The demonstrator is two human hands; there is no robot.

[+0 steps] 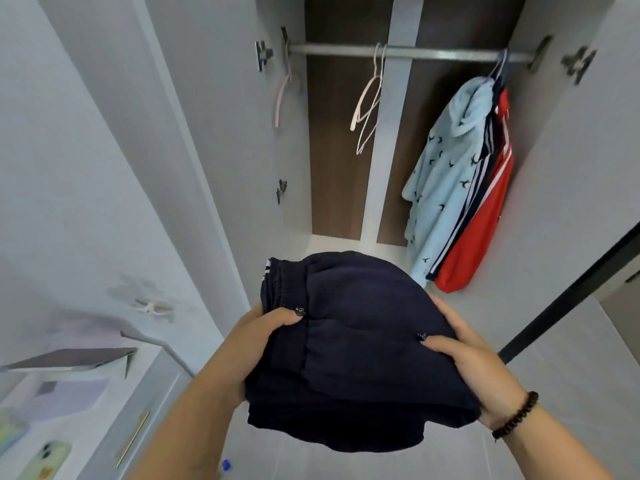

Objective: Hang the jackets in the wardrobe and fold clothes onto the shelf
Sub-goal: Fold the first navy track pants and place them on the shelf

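You've got the folded navy garment (pixel 360 344) up in both hands, held out in front of the open wardrobe (pixel 239 133). Your left hand (pixel 256 341) clamps its left edge, thumb curled over the top beside the gathered elastic waistband, fingers hidden underneath. Your right hand (pixel 474 355) grips the right edge the same way, thumb pressed flat on the fabric, a dark bead bracelet (pixel 516 415) round that wrist. The bundle sits level between the two hands, its front edge drooping a little, white stripes just peeking out at the far left corner.

Ahead of you, the metal rail (pixel 408 51) runs across the top of the wardrobe. Two bare pale hangers (pixel 367 102) dangle near its middle, and a pink one (pixel 282 95) hangs at the far left end. Over on the right, three jackets are already up, pressed tight together: a light blue patterned jacket (pixel 446 174) nearest the middle, a navy one with white stripes (pixel 478 188) behind it, and a red jacket (pixel 481 233) against the side wall. The pale wardrobe floor (pixel 349 244) shows just beyond the bundle.

Off to your left, a phone (pixel 45 459) lies on a desk surface (pixel 86 427), with an open dark board (pixel 72 358) tilted above it.
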